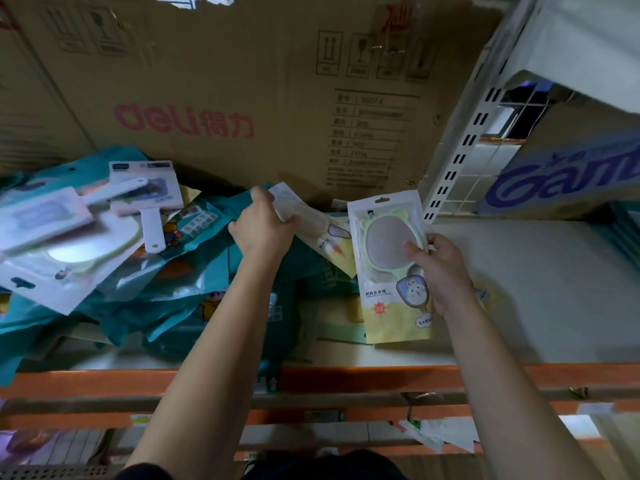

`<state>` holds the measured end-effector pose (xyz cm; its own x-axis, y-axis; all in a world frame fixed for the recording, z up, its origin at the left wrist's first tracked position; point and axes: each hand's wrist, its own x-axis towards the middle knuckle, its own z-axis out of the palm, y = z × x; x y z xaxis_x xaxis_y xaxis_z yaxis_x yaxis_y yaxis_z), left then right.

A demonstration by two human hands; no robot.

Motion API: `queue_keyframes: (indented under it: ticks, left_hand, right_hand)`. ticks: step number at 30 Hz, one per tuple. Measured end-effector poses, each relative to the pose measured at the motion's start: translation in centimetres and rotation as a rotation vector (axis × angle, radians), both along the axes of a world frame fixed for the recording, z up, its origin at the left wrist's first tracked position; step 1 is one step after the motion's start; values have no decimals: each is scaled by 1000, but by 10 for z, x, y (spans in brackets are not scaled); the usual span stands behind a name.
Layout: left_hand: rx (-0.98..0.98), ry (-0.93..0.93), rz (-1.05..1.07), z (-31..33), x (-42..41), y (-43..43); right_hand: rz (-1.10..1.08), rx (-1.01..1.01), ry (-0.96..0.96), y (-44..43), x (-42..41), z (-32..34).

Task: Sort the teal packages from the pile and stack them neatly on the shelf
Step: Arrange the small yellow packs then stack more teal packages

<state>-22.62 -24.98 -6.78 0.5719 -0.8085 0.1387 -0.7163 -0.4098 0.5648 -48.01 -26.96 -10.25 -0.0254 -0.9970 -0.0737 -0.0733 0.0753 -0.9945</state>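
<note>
A: Item one, teal packages [194, 289]. Location?

B: A loose heap on the left half of the shelf [536, 289], overlapping at mixed angles with no common long axis. White carded items [145, 188] lie on top at far left. A cardboard carton [242, 81] stands behind.

A: Item two, left hand [265, 226]. State?

B: Fingers curled and pinching the top edge of a pale pouch [304, 216]. This pouch lies on the right fringe of the teal heap. Teal film shows directly beneath and left of the hand.

A: Item three, right hand [443, 271]?

B: It grips a mirror pouch [384, 258], thumb across the front and fingers behind. The pouch is held upright, long axis running near to far, just right of the heap. It is not teal.

A: Which hand is nearer the stock?

B: The left; it is touching the heap. The right is apart from it, on the bare side of the shelf.

A: Judgement?

B: Both hands are occupied by non-teal goods. The next teal pick probably goes to the left hand once the pale pouch is cleared. The stacking space lies to the right.
</note>
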Motion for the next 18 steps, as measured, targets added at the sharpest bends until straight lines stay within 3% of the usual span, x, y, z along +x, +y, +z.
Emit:
queue_keyframes:
  ticks: [12, 18]
  left_hand:
    - [-405, 432, -107, 2, 8, 23]
    - [-395, 577, -209, 0, 3, 26]
  right_hand:
    - [-79, 25, -53, 19, 8, -3]
    - [-272, 25, -221, 48, -12, 3]
